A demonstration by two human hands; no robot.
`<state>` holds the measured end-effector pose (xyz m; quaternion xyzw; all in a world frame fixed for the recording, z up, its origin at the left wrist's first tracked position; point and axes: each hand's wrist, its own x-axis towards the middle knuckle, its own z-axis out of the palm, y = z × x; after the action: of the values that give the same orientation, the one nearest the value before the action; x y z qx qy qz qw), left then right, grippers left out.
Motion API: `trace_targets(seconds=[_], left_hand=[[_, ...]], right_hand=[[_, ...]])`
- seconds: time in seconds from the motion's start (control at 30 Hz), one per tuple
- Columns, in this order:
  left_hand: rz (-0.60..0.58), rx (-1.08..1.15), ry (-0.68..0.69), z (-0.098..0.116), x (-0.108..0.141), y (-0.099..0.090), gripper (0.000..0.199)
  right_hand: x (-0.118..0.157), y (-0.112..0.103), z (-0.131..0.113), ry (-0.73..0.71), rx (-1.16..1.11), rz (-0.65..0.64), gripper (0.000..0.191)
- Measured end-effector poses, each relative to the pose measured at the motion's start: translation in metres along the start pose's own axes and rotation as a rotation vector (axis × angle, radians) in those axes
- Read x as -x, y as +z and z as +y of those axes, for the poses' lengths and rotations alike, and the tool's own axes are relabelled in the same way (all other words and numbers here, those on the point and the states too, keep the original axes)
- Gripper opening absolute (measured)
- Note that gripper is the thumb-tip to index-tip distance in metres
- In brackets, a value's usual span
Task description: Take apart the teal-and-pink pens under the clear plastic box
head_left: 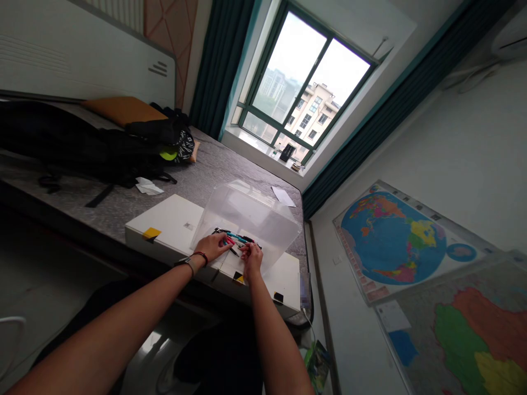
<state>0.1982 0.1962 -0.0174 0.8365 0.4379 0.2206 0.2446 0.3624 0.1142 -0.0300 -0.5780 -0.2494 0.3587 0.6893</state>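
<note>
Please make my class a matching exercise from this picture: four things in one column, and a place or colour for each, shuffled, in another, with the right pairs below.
Column one
1. Pens
2. Plastic bin
3. Curtains
4. World map

Column two
A. Dark green
B. On the wall
C. Close to the left hand and right hand
D. Clear, colourless

Pairs: 1-C, 2-D, 3-A, 4-B

Blue and pink pens [236, 237], white boxes [173, 219], mottled grey mattress [230, 159]
</note>
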Motion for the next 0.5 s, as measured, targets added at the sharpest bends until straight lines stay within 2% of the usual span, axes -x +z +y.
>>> trace_targets(seconds=[0.3, 0.4, 0.5], left_hand=[[-0.029, -0.030, 0.082, -0.001, 0.005, -0.001, 0.039], [-0.031, -0.008, 0.126, -0.005, 0.005, 0.000, 0.038], [-0.033, 0.006, 0.169, -0.009, 0.003, 0.002, 0.039]], right_hand=[[0.003, 0.002, -0.008, -0.035, 0.061, 0.063, 0.035], [-0.001, 0.005, -0.022, -0.033, 0.082, 0.122, 0.034], [-0.009, 0.007, -0.048, -0.086, 0.214, 0.163, 0.034]])
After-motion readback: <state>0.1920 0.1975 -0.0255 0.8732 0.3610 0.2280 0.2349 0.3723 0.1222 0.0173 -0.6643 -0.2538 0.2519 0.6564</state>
